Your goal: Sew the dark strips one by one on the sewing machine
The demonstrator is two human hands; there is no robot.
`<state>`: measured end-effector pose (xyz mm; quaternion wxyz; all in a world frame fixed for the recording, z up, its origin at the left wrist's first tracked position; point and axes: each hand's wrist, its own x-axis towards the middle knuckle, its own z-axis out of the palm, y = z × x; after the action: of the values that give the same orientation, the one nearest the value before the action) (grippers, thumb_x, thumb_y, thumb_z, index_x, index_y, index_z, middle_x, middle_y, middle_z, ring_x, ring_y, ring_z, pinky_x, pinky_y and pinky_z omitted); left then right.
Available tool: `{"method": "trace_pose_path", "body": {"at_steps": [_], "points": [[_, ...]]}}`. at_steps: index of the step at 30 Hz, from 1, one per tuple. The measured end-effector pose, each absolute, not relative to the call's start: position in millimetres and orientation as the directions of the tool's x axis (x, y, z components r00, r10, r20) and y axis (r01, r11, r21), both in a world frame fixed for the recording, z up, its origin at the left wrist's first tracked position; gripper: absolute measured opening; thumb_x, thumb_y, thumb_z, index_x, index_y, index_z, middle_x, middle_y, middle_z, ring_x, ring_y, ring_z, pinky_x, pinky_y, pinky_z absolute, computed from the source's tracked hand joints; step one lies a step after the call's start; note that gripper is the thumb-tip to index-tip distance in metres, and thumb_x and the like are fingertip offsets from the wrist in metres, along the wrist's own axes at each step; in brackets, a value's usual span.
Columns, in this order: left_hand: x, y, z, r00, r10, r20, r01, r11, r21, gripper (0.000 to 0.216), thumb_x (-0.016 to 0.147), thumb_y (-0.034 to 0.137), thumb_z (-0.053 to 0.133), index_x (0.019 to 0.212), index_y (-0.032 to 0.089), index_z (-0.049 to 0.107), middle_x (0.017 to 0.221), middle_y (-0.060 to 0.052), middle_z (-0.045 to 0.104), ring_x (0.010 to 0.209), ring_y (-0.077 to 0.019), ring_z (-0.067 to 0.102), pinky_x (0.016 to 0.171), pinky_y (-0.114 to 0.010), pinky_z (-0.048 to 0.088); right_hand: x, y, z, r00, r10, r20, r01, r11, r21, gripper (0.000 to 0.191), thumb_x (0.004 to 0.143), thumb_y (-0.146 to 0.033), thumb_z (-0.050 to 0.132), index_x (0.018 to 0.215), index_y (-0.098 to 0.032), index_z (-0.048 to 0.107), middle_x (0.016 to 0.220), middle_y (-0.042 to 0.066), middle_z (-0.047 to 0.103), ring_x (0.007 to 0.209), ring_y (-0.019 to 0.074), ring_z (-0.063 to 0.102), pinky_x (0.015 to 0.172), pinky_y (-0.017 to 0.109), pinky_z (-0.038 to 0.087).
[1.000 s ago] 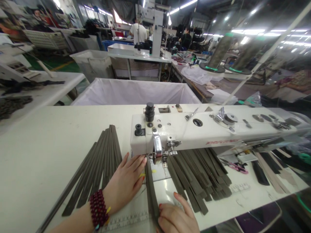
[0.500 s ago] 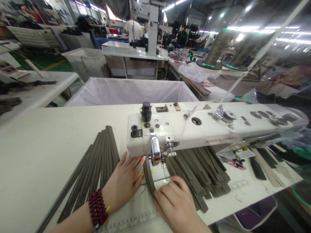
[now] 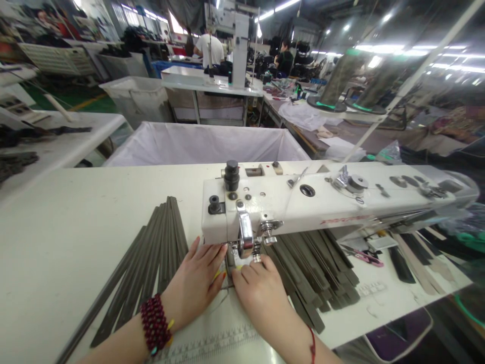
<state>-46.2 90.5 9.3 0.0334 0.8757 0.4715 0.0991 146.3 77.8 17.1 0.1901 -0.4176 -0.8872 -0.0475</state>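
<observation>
My left hand [image 3: 197, 283] lies flat, fingers stretched out beside the needle area of a white sewing machine [image 3: 295, 199]. Between my hands runs a narrow dark grey-green strip [image 3: 230, 270], mostly covered by my fingers. My right hand [image 3: 257, 288] is closed, with curled fingers gripping the strip's near end close to the presser foot. Left of my left hand, similar strips [image 3: 151, 258] are fanned out on the white table [image 3: 83, 202]. Under the machine arm, to the right, more strips [image 3: 310, 273] lie in an overlapping row.
A pink-handled cutting tool [image 3: 367, 258] lies right of the strips. Ruler markings [image 3: 215, 345] run along the table's near side. Behind the table stands a white-lined bin [image 3: 212, 141]. Thread cones [image 3: 337, 83] stand at the back right. Two people work farther off.
My right hand has moved forward, away from me, along the strip to the presser foot. Less of the strip shows now. My left hand stays almost in place.
</observation>
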Motion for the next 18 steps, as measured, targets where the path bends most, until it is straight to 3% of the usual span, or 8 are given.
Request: {"method": "trace_pose_path", "body": {"at_steps": [9,13,18], "points": [[-45.4,89.8,9.9,0.527,0.837,0.15,0.82,-0.547,0.17,0.028,0.094,0.026,0.049,0.113,0.013,0.064,0.126,-0.014,0.06,0.118,-0.0323,0.051,0.107,-0.056,0.034,147.9,74.7,22.4,-0.492,0.769,0.409,0.83,0.555,-0.046,0.018,0.089,-0.009,0.057,0.074,-0.019,0.056,0.07,0.0,0.058,0.068,0.0184,0.049,0.077,0.037,0.033],[-44.2,90.2,8.7,0.512,0.847,0.146,0.83,-0.531,0.169,0.027,0.093,0.028,0.05,0.111,0.014,0.065,0.124,-0.013,0.061,0.117,-0.0317,0.051,0.107,-0.054,0.034,175.4,54.5,31.7,-0.333,0.843,0.422,0.915,0.397,-0.071,0.017,0.095,-0.017,0.048,0.083,-0.02,0.06,0.077,0.003,0.058,0.074,0.0218,0.051,0.073,0.038,0.032],[-42.4,87.3,7.4,0.482,0.861,0.16,0.845,-0.505,0.177,0.026,0.094,0.028,0.05,0.109,0.015,0.066,0.119,-0.011,0.063,0.119,-0.0298,0.051,0.109,-0.052,0.032,207.7,37.9,29.2,-0.218,0.918,0.332,0.972,0.234,-0.007,0.017,0.098,-0.031,0.047,0.094,-0.019,0.059,0.089,0.007,0.059,0.082,0.0257,0.052,0.072,0.039,0.032]]}}
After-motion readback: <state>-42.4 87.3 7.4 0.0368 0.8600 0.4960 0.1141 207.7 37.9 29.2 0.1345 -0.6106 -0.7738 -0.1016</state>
